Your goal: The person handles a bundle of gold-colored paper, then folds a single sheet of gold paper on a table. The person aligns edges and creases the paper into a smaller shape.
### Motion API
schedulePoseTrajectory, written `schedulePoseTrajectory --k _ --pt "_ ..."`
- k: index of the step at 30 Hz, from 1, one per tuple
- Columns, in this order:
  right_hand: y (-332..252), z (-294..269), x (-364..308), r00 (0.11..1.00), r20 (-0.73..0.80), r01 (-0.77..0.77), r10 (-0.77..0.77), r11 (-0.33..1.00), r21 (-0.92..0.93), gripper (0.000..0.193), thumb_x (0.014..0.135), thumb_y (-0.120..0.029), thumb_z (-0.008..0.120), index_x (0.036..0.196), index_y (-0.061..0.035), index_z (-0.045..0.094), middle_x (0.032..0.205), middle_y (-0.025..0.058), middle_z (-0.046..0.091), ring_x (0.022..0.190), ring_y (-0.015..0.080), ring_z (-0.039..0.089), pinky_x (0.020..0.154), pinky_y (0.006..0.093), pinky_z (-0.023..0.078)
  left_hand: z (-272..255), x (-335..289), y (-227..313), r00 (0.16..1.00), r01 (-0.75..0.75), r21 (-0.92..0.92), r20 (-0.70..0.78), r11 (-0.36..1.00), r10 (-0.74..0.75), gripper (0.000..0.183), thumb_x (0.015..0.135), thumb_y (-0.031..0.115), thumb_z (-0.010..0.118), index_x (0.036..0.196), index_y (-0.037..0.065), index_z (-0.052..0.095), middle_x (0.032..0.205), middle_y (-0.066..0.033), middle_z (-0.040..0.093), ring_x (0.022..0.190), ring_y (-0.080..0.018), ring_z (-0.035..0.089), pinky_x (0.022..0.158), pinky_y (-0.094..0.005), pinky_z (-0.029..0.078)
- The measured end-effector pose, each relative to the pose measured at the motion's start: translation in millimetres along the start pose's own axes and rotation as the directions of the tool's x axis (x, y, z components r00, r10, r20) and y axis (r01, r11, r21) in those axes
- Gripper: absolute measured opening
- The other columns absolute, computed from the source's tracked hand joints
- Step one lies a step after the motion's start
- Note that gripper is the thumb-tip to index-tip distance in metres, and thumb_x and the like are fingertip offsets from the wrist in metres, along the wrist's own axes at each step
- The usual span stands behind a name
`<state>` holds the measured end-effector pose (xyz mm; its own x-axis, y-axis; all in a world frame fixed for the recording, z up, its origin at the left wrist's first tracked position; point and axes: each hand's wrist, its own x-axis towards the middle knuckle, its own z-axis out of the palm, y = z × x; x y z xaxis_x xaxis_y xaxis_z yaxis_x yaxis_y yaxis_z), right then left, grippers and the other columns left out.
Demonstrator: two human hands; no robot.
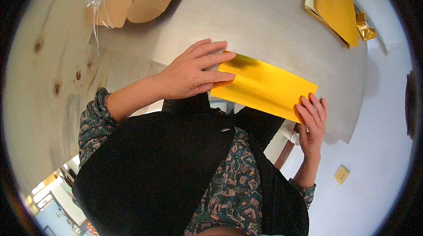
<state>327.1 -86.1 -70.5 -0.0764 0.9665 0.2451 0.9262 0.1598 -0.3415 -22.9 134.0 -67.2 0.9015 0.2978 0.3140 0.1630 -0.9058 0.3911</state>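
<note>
Between my two hands stretches a shiny gold foil paper strip (269,88), tilted down toward the right along the near edge of the grey table (246,11). At its left end, my left hand (194,68) grips the strip with two fingers on top; its other fingers reach past the far corner, and the thumb is mostly hidden. The right end is held by my right hand (313,121), fingertips on the gold face and thumb largely out of sight behind it. Part of the strip overhangs the table edge above my lap.
A stack of gold sheets (330,7) lies at the far right, beside a crumpled gold piece (365,26). Cut brown cardboard (145,0) and clear plastic strands (99,0) are at the far left. A pale wooden board (53,73) borders the left, a white wall (374,148) the right.
</note>
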Motion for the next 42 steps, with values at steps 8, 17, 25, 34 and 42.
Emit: schedulePoseTrajectory --k 8,17,25,34,42 --pt "18.7 -41.8 40.9 0.870 -0.046 -0.375 0.490 0.721 0.583 0.027 0.099 -0.008 0.069 0.125 -0.0010 0.068 0.101 0.0025 0.072 0.096 0.0114 0.066 0.085 0.0279 0.053 -24.0 39.6 -10.4 0.880 0.432 -0.771 0.249 0.467 -0.403 0.028 0.106 0.025 0.064 0.123 0.003 0.068 0.082 0.0055 0.068 0.072 -0.0027 0.059 0.062 -0.0232 0.050" --pt "58.6 1.7 93.3 0.909 -0.026 -0.387 0.415 0.868 0.312 0.037 0.092 -0.012 0.076 0.128 -0.0096 0.070 0.112 0.0087 0.071 0.100 0.0177 0.068 0.087 0.0297 0.053 21.7 67.7 -30.3 0.998 -0.022 0.126 -0.062 0.992 0.030 0.038 0.094 0.020 0.071 0.131 0.010 0.066 0.136 -0.0095 0.062 0.126 -0.0309 0.057 0.110 -0.0434 0.048" --pt "5.5 6.3 104.5 0.966 -0.239 -0.131 0.103 0.985 -0.107 0.039 0.096 -0.021 0.069 0.132 -0.0062 0.066 0.141 0.0183 0.062 0.134 0.0357 0.054 0.116 0.0472 0.039 33.0 71.6 -41.1 0.997 -0.077 0.268 0.026 0.960 0.073 0.042 0.092 0.032 0.072 0.130 0.014 0.066 0.140 -0.0061 0.061 0.133 -0.0280 0.054 0.110 -0.0446 0.047" --pt "-59.6 65.2 133.0 0.998 0.066 0.011 -0.004 0.995 -0.101 0.062 0.102 -0.039 0.056 0.152 -0.0020 0.049 0.158 0.0190 0.047 0.151 0.0340 0.039 0.126 0.0506 0.023 30.5 65.4 -38.2 0.999 -0.052 0.260 0.013 0.964 0.050 0.059 0.086 0.041 0.075 0.138 0.016 0.062 0.150 -0.0040 0.055 0.138 -0.0270 0.050 0.113 -0.0472 0.042" --pt "-31.4 46.3 107.0 0.986 0.087 -0.127 0.142 0.979 -0.158 0.065 0.102 -0.043 0.056 0.155 -0.0058 0.045 0.163 0.0146 0.043 0.154 0.0303 0.035 0.127 0.0496 0.020 27.2 65.8 -35.5 0.997 -0.007 0.248 0.080 0.969 -0.014 0.063 0.085 0.044 0.075 0.140 0.018 0.059 0.154 -0.0034 0.052 0.141 -0.0273 0.048 0.114 -0.0484 0.039"
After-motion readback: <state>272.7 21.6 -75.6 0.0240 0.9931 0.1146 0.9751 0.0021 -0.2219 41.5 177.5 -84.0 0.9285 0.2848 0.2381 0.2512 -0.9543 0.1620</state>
